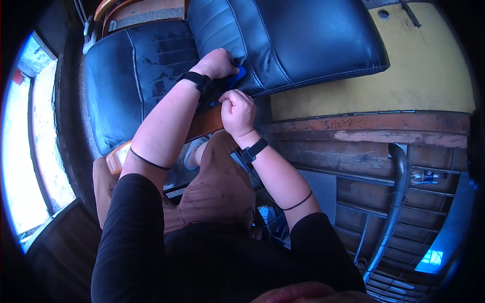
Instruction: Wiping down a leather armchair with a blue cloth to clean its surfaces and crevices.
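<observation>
head cam: fisheye, worn on head | faces steeply down over own lap | close range, forearms enter from below | single view, no overlap

A: What carries the things here?

B: A wooden seat frame, orange-brown, near the middle of the picture. Two dark blue padded cushions rest on it.

A: Where are the cushions?

B: The left cushion fills the upper left, and its surface is worn and cracked. The right cushion is in the upper middle, and its lower left edge overlaps the first one.

A: And beside the frame?

B: A yellow panel in the upper right, with worn wooden boards below it.
</observation>
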`<move>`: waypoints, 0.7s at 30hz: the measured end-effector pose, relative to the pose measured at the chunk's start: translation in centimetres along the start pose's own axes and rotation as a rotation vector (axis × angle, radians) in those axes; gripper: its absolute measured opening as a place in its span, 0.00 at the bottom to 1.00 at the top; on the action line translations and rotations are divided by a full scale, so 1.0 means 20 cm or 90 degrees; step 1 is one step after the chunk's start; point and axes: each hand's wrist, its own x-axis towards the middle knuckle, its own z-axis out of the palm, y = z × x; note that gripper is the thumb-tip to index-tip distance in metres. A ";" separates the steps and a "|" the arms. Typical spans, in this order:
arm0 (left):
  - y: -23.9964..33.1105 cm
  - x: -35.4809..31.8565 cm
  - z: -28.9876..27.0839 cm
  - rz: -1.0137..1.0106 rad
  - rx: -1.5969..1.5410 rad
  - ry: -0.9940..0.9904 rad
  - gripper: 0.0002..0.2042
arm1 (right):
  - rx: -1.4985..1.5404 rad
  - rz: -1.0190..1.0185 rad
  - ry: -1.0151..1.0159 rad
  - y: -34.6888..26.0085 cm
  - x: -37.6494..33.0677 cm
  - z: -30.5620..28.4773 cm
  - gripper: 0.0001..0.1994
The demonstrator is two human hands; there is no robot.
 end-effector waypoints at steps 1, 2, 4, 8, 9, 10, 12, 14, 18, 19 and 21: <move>0.00 0.00 0.00 0.007 0.002 -0.005 0.18 | -0.001 0.000 0.000 0.01 0.00 0.00 0.07; 0.01 0.00 0.00 0.015 0.003 -0.010 0.18 | -0.002 0.003 0.003 0.01 0.00 0.00 0.07; 0.03 0.00 0.00 0.008 -0.011 -0.005 0.18 | -0.003 0.005 0.005 0.01 0.00 0.00 0.07; 0.02 0.00 0.00 0.012 -0.007 -0.004 0.18 | -0.004 0.003 0.005 0.01 0.00 0.01 0.07; 0.02 0.01 0.00 0.013 -0.009 -0.003 0.18 | -0.002 0.008 0.007 0.01 0.00 0.01 0.07; 0.02 0.00 0.01 0.007 -0.013 -0.005 0.18 | -0.003 0.007 0.006 0.01 0.00 0.01 0.07; 0.01 0.00 0.01 0.001 -0.019 -0.005 0.18 | -0.007 0.008 -0.003 0.01 0.00 0.01 0.06; 0.00 0.01 0.01 0.016 0.001 -0.012 0.18 | -0.009 0.007 0.000 0.01 0.00 0.01 0.06; 0.00 0.01 0.01 0.005 0.031 -0.029 0.18 | -0.004 0.014 -0.003 0.00 0.00 0.01 0.07; 0.00 0.02 0.01 0.002 0.032 -0.032 0.18 | -0.005 0.014 -0.003 0.00 0.00 0.01 0.07; 0.01 0.02 0.02 -0.002 0.033 -0.035 0.18 | -0.010 0.010 0.007 0.00 0.00 0.01 0.06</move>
